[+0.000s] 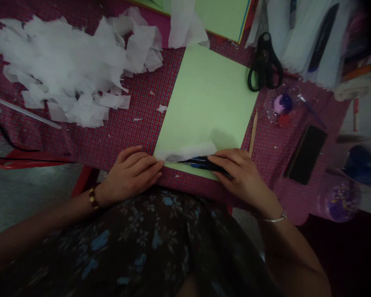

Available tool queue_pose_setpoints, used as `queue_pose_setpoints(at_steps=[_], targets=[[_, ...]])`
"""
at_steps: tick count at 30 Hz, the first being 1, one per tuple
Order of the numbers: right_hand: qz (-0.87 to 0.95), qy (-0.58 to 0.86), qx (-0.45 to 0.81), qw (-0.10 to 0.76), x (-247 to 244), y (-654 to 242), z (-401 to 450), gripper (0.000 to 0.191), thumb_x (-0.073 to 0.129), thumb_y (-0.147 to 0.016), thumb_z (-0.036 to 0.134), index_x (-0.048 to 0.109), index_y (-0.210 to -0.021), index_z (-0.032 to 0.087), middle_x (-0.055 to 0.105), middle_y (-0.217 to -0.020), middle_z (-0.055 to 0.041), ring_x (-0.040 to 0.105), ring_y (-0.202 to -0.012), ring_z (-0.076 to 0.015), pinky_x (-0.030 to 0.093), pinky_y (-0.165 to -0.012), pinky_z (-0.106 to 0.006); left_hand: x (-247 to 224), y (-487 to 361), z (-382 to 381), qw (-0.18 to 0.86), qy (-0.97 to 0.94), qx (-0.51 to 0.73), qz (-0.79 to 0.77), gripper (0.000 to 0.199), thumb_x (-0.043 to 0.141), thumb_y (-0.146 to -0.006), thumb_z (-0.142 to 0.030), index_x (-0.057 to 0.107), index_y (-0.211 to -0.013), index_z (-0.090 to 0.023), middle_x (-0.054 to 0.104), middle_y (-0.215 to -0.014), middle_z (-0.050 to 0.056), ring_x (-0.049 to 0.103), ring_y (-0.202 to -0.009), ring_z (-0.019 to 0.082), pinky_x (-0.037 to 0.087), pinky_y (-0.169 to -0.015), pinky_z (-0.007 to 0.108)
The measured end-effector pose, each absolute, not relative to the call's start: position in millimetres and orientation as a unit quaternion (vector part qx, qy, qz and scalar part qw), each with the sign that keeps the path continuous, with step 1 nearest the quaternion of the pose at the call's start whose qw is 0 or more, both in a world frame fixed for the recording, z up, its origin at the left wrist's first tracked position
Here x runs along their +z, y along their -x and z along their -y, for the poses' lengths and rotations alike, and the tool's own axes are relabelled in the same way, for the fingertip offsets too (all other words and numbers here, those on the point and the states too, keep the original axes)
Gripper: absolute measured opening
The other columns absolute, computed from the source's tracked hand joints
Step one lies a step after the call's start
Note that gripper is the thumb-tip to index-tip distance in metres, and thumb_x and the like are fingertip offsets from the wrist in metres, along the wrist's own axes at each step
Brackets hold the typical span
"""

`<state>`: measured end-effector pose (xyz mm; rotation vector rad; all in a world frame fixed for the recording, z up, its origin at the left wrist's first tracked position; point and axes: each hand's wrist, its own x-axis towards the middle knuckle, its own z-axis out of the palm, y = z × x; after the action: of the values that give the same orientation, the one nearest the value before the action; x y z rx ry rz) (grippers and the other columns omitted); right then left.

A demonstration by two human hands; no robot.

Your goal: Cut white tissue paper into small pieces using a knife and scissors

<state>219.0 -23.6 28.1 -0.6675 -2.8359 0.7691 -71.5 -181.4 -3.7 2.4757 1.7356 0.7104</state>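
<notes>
A pale green sheet [216, 95] lies on the table in front of me. Near its lower edge is a folded piece of thin white paper [198, 149]. My right hand [239, 173] is closed around a black-and-blue utility knife [204, 162], whose blade end points left along the fold of the white paper. At the left end of that paper, my left hand [134, 171] has its fingers closed together, the tips pinching the paper at the green sheet's corner.
A heap of torn white paper [64, 66] covers the left of the table. Black scissors [266, 66] overlap the sheet's upper right corner. To the right lie a wooden stick [253, 132], a paint palette [282, 107], a thin brush [311, 109], a dark phone [306, 154] and a plastic jar [340, 202].
</notes>
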Motion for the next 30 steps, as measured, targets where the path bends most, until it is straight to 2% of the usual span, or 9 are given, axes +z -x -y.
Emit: queue_pose_setpoints(at_steps=[4, 7, 11, 16, 20, 24, 27, 30], targets=[[0.941, 0.218, 0.251, 0.065, 28, -217, 21, 0.036, 0.061, -0.092, 0.019, 0.059, -0.128, 0.026, 0.066, -0.115, -0.009, 0.06, -0.103, -0.0272, 0.046, -0.085, -0.045, -6, 73, 184, 0.029, -0.8, 0.224, -0.555, 0.037, 0.065, -0.086, -0.024, 0.061, -0.122, -0.033, 0.072, -0.116, -0.001, 0.068, -0.107, 0.021, 0.048, -0.105, 0.048], [0.944, 0.206, 0.25, 0.066, 28, -213, 20, 0.034, 0.06, -0.093, 0.019, 0.059, -0.127, 0.024, 0.066, -0.115, -0.0098, 0.059, -0.103, -0.0267, 0.045, -0.085, -0.044, -8, 72, 186, 0.023, -0.803, 0.212, -0.556, 0.039, 0.063, -0.087, -0.023, 0.058, -0.125, -0.033, 0.071, -0.12, -0.001, 0.067, -0.112, 0.02, 0.046, -0.108, 0.049], [0.948, 0.2, 0.242, 0.056, 29, -208, 21, 0.03, 0.058, -0.095, 0.021, 0.06, -0.125, 0.022, 0.066, -0.115, -0.0101, 0.059, -0.103, -0.0263, 0.044, -0.086, -0.043, -8, 71, 188, 0.057, -0.79, 0.235, -0.564, 0.027, 0.064, -0.086, -0.022, 0.062, -0.112, -0.029, 0.072, -0.119, 0.001, 0.067, -0.112, 0.022, 0.046, -0.106, 0.052], [0.949, 0.194, 0.241, 0.058, 29, -207, 22, 0.03, 0.058, -0.095, 0.021, 0.06, -0.125, 0.02, 0.066, -0.116, -0.0107, 0.058, -0.104, -0.0261, 0.044, -0.086, -0.042, 13, 77, 166, 0.108, -0.77, 0.244, -0.58, 0.012, 0.058, -0.088, -0.022, 0.064, -0.098, -0.026, 0.074, -0.108, 0.001, 0.067, -0.106, 0.022, 0.041, -0.11, 0.055], [0.949, 0.193, 0.241, 0.064, 27, -209, 23, 0.031, 0.058, -0.095, 0.021, 0.06, -0.126, 0.021, 0.066, -0.115, -0.0109, 0.058, -0.103, -0.0262, 0.044, -0.086, -0.043, 28, 74, 124, 0.089, -0.792, 0.195, -0.572, 0.019, 0.052, -0.094, -0.033, 0.065, -0.105, -0.022, 0.071, -0.112, 0.005, 0.062, -0.113, 0.024, 0.038, -0.113, 0.053], [0.951, 0.192, 0.232, 0.07, 26, -208, 23, 0.032, 0.057, -0.095, 0.021, 0.059, -0.127, 0.023, 0.066, -0.115, -0.0103, 0.058, -0.102, -0.0265, 0.044, -0.085, -0.043, 25, 61, 90, 0.087, -0.837, 0.105, -0.53, 0.037, 0.044, -0.099, -0.036, 0.058, -0.125, -0.014, 0.058, -0.137, 0.013, 0.048, -0.131, 0.029, 0.027, -0.117, 0.057], [0.953, 0.19, 0.227, 0.065, 28, -208, 23, 0.031, 0.057, -0.095, 0.021, 0.06, -0.126, 0.021, 0.066, -0.114, -0.0111, 0.058, -0.101, -0.0268, 0.045, -0.085, -0.043, 19, 58, 77, 0.133, -0.841, 0.084, -0.517, 0.041, 0.047, -0.098, -0.037, 0.052, -0.132, -0.016, 0.047, -0.15, 0.01, 0.037, -0.141, 0.028, 0.02, -0.118, 0.058], [0.951, 0.189, 0.236, 0.058, 31, -208, 25, 0.033, 0.057, -0.095, 0.02, 0.059, -0.128, 0.022, 0.066, -0.114, -0.011, 0.058, -0.102, -0.0272, 0.045, -0.086, -0.044, 15, 62, 72, 0.176, -0.837, 0.085, -0.511, 0.042, 0.054, -0.094, -0.037, 0.052, -0.132, -0.019, 0.042, -0.154, 0.005, 0.033, -0.144, 0.025, 0.016, -0.12, 0.055]])
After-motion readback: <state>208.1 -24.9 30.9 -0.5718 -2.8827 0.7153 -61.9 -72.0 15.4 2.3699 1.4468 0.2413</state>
